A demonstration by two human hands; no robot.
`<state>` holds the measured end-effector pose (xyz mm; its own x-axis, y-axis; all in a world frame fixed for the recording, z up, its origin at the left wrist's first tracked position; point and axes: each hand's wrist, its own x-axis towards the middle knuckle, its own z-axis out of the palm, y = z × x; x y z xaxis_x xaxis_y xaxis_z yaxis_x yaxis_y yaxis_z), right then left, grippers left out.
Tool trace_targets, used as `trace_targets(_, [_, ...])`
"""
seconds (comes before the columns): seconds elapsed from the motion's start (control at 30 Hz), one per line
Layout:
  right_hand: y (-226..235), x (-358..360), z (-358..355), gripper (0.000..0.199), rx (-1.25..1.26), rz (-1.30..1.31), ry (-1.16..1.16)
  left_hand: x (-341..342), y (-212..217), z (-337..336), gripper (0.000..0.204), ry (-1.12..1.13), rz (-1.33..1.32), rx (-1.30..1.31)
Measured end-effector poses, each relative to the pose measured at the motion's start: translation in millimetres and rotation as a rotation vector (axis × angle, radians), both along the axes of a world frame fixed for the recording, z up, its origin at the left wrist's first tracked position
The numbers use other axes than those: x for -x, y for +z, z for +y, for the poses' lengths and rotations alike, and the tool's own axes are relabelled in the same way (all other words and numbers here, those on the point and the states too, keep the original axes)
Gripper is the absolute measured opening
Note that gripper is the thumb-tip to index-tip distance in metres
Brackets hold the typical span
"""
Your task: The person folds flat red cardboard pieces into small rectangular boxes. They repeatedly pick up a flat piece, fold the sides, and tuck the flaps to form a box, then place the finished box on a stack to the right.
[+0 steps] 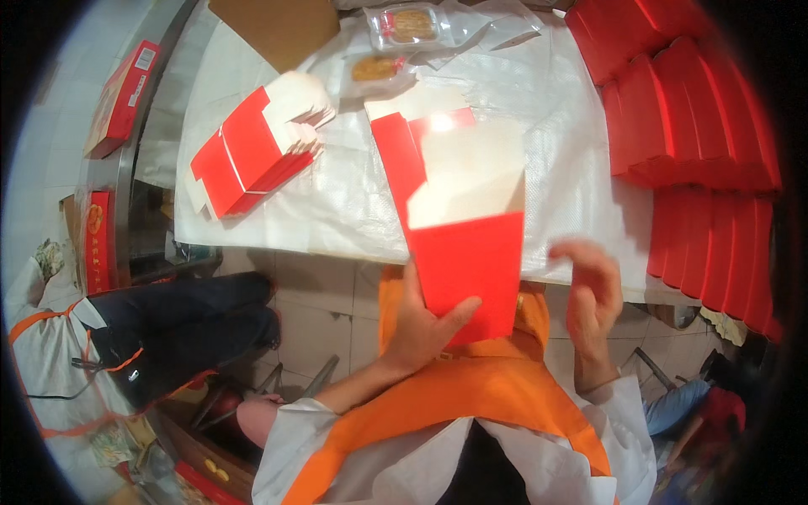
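A red cardboard box [473, 268] with white inner flaps stands up in front of me, its open top facing away. My left hand [425, 324] grips its lower left side, thumb across the front. To the right of the box, my right hand [592, 290] is raised with curled, slightly blurred fingers apart from it; nothing shows in them. Behind the held box lies another flat red-and-white carton [394, 156], partly hidden. Farther left on the table is a strapped bundle of flat red cartons [240, 160].
Rows of red boxes [673, 118] line the table's right side. At the back lie wrapped baked pieces in clear trays [411, 27] and brown cardboard [282, 29]. White sheeting [555, 109] covers the table. To the left, another person in dark trousers [185, 332] is close by.
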<state>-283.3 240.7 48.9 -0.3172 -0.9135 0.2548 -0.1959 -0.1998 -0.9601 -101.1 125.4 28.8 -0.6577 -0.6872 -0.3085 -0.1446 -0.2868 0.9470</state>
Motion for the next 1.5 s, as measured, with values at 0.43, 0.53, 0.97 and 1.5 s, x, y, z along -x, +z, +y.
trace_targets(0.43, [-42.0, -25.2, -37.1, 0.002, -0.12, 0.129, 0.053, -20.6, -30.0, -35.4, 0.046, -0.3, 0.151, 0.422])
trace_targets(0.53, [-56.7, -16.3, -40.5, 0.001, -0.035, 0.168, 0.147, -16.8, -32.3, -42.6, 0.025, -0.298, 0.174, 0.564])
trace_targets(0.97, [-76.6, -45.6, -48.5, 0.027, 0.065, -0.317, -0.084, -0.3, -34.5, -29.7, 0.026, 0.057, 0.313, 0.578])
trace_targets(1.5, [-59.1, -43.9, -50.0, 0.006, -0.108, -0.365, -0.164, 2.8, -20.0, -42.5, 0.016, -0.089, 0.132, 0.652])
